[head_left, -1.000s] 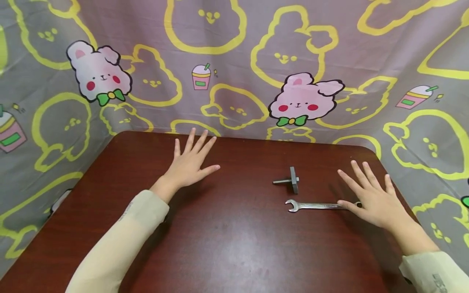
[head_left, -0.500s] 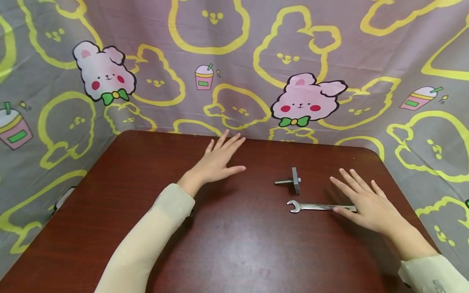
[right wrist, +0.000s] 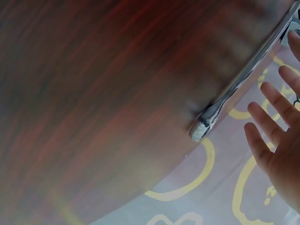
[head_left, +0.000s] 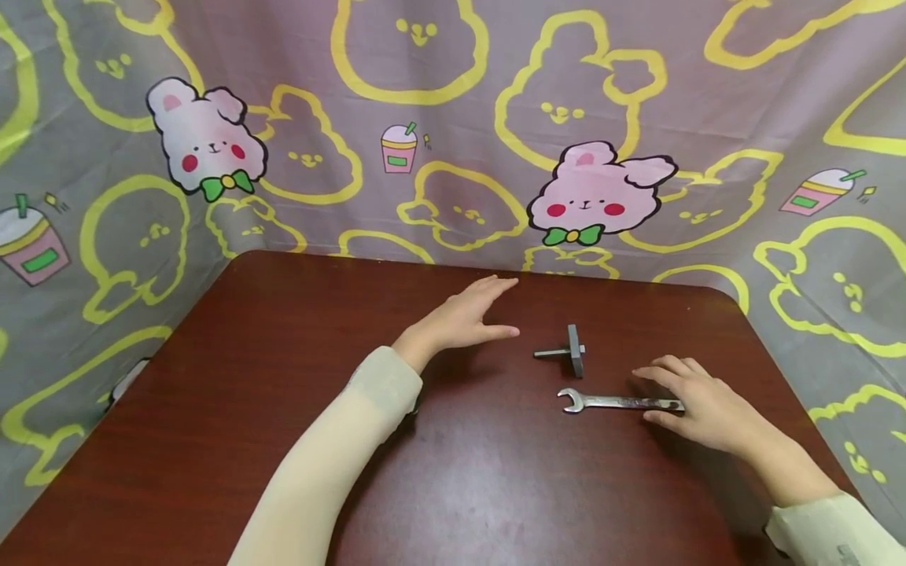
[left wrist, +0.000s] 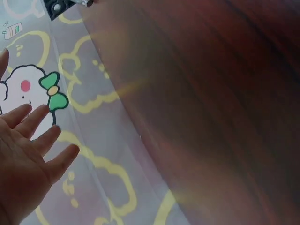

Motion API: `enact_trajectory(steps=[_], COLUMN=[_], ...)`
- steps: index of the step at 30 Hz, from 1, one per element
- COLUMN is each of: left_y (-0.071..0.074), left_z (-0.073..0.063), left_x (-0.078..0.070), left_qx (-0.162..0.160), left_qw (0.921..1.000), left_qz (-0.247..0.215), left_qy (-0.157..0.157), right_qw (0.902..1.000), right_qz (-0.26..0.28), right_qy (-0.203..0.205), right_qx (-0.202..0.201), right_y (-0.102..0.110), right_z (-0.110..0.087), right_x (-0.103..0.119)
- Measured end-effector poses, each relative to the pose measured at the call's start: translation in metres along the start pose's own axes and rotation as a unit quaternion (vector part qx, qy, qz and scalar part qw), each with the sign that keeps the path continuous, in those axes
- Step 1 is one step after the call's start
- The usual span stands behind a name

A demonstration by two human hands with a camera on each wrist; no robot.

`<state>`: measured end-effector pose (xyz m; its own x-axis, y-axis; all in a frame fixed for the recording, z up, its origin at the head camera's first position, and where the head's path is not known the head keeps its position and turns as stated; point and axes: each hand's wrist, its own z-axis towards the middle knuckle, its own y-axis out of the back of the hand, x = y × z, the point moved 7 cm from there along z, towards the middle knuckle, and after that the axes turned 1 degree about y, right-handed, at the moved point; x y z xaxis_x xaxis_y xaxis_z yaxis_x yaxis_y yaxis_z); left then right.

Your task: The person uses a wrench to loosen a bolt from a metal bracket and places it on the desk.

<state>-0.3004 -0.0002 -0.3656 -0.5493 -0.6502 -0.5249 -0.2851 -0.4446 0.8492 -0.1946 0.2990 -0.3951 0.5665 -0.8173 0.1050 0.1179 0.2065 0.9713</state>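
A silver wrench [head_left: 616, 402] lies flat on the table, its open-ended jaw pointing left. My right hand [head_left: 711, 409] hovers over the wrench's right end, hiding it in the head view. In the right wrist view the fingers [right wrist: 267, 117] are spread and apart from the wrench [right wrist: 234, 89]. Behind the wrench, a grey plate [head_left: 575, 351] stands on edge with a bolt [head_left: 550, 354] running through it, shank to the left. My left hand [head_left: 460, 321], holding nothing, extends toward that bolt from the left, fingers fairly straight, thumb apart.
The dark reddish-brown table [head_left: 212, 393] has rounded far corners. A grey cloth [head_left: 453, 79] printed with rabbits and yellow outlines hangs behind it and along both sides. A small pale object [head_left: 130, 381] shows partly past the left edge.
My left hand has moved right toward the plate and bolt. My right hand has moved slightly left and lower over the wrench's end, its fingers bending. Plate and wrench stay put.
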Motion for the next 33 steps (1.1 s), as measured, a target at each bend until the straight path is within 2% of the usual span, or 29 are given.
enact_trajectory(steps=[4,13,22,27,33], left_y=[-0.01,-0.035,-0.055,-0.062,-0.07], left_z=[0.009,0.036,0.053,0.06,0.066], left_x=[-0.005,-0.017,-0.026,-0.025,-0.029], left_qx=[0.022,0.054,0.081,0.091,0.112], left_qw=[0.9996,0.9973,0.9946,0.9932,0.9884], left_qz=[-0.017,-0.047,-0.057,-0.066,-0.097], left_qy=[-0.004,-0.018,-0.033,-0.029,-0.033], right_qw=[1.0,0.9993,0.9939,0.9896,0.9746], right_qz=[0.007,0.013,0.065,0.12,0.219], right_qy=[0.0,0.034,0.084,0.075,0.047], right_qx=[0.005,0.004,-0.031,-0.022,0.016], right_y=[-0.001,-0.006,-0.013,-0.018,-0.025], right_z=[0.0,-0.003,0.002,0.004,0.006], right_x=[-0.002,-0.004,-0.008,-0.013,-0.021])
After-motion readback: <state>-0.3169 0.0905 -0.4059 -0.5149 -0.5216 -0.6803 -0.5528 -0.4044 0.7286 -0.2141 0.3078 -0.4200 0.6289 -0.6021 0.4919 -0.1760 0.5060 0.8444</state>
